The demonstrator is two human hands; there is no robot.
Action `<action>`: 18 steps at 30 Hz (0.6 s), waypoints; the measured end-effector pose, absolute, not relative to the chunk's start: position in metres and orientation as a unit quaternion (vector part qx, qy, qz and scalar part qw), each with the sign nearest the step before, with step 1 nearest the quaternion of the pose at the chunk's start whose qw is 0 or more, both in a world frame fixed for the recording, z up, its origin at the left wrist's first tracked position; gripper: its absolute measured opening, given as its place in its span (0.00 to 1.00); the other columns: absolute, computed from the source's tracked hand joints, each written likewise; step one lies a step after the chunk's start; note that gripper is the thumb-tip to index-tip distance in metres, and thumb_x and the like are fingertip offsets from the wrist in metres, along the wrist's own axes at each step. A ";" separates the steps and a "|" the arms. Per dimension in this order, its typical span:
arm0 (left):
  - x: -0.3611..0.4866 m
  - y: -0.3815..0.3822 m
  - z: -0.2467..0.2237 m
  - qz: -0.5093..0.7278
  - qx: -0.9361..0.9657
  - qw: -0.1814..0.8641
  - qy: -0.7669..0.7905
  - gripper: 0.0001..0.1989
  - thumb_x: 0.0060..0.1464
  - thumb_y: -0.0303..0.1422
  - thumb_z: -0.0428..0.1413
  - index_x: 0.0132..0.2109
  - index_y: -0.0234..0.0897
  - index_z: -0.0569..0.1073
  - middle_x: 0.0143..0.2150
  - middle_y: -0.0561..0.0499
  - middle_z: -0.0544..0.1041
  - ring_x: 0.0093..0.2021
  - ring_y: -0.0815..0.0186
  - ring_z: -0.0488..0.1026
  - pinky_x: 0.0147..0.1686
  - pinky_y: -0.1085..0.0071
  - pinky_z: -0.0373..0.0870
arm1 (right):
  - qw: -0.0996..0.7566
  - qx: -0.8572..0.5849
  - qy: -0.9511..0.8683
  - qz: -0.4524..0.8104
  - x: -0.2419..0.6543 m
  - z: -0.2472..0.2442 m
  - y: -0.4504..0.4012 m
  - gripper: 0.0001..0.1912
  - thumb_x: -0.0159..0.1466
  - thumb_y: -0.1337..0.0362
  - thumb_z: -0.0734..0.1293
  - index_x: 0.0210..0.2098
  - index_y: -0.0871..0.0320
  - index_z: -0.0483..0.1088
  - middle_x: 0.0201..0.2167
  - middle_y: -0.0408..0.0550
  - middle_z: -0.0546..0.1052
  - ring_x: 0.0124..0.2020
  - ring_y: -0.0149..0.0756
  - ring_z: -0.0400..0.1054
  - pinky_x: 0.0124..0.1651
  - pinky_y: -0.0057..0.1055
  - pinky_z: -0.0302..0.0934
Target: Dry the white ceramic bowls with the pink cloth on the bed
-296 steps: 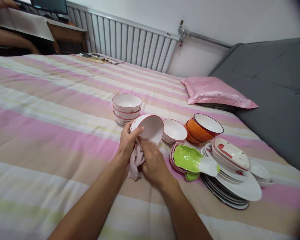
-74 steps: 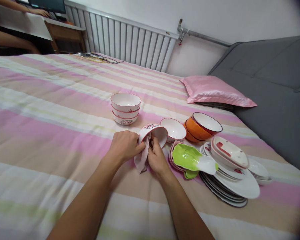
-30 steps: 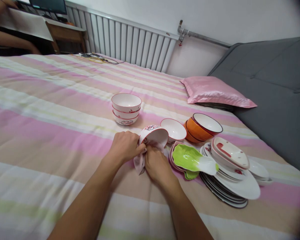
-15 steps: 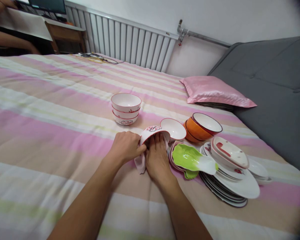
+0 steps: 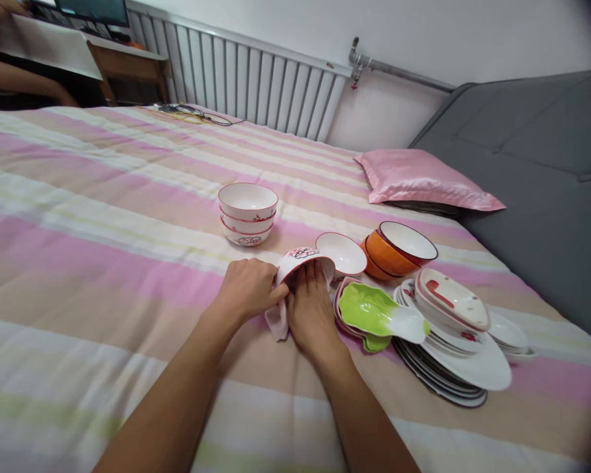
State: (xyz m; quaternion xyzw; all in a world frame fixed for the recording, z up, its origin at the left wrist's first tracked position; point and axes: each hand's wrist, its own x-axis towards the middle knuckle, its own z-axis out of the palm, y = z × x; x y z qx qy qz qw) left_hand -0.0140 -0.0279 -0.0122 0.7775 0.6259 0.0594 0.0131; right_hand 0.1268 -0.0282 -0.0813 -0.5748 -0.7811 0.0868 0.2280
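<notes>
A white bowl (image 5: 301,256) with a red rim and a floral pattern is tipped on its side, its opening towards me. My left hand (image 5: 250,286) is closed on its left rim, thumb at the edge. My right hand (image 5: 311,303) reaches into the bowl, fingers pressing a pale cloth (image 5: 277,324) against the inside. The cloth hangs out below the bowl between my hands; the rest of it is mostly hidden. Just behind stand a stack of matching bowls (image 5: 249,213) and a single red-rimmed bowl (image 5: 342,254).
To the right are green leaf-shaped dishes (image 5: 369,309), orange bowls (image 5: 394,253), stacked plates (image 5: 492,364) and a white dish (image 5: 456,302). A pink pillow (image 5: 423,177) lies by the grey headboard (image 5: 532,151). Cables (image 5: 192,113) lie at the far bed edge. Another person's arm (image 5: 24,79) shows top left.
My right hand has shifted very slightly inside the bowl. My left hand and the bowl look unmoved.
</notes>
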 end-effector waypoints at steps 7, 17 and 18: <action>-0.014 -0.027 -0.012 0.067 0.773 0.022 0.630 0.17 0.50 0.42 0.47 0.29 0.36 0.76 0.27 0.43 0.77 0.29 0.56 0.73 0.26 0.67 0.55 | 0.183 -0.606 -0.767 0.105 0.124 -0.074 -0.033 0.30 0.66 0.64 0.55 0.63 0.76 0.52 0.66 0.65 0.52 0.68 0.49 0.39 0.68 0.47 0.38; -0.014 -0.028 -0.011 0.058 0.761 0.031 0.645 0.18 0.50 0.41 0.46 0.29 0.36 0.76 0.28 0.43 0.78 0.31 0.57 0.74 0.27 0.68 0.57 | 0.171 -0.596 -0.776 0.115 0.124 -0.074 -0.036 0.25 0.67 0.63 0.53 0.59 0.72 0.61 0.62 0.63 0.61 0.66 0.47 0.49 0.66 0.46 0.42; -0.014 -0.028 -0.011 0.058 0.760 0.031 0.646 0.18 0.50 0.41 0.46 0.29 0.36 0.76 0.28 0.43 0.78 0.31 0.56 0.74 0.27 0.67 0.57 | 0.169 -0.593 -0.778 0.118 0.124 -0.072 -0.037 0.25 0.67 0.64 0.53 0.58 0.71 0.62 0.62 0.63 0.62 0.65 0.46 0.50 0.66 0.46 0.42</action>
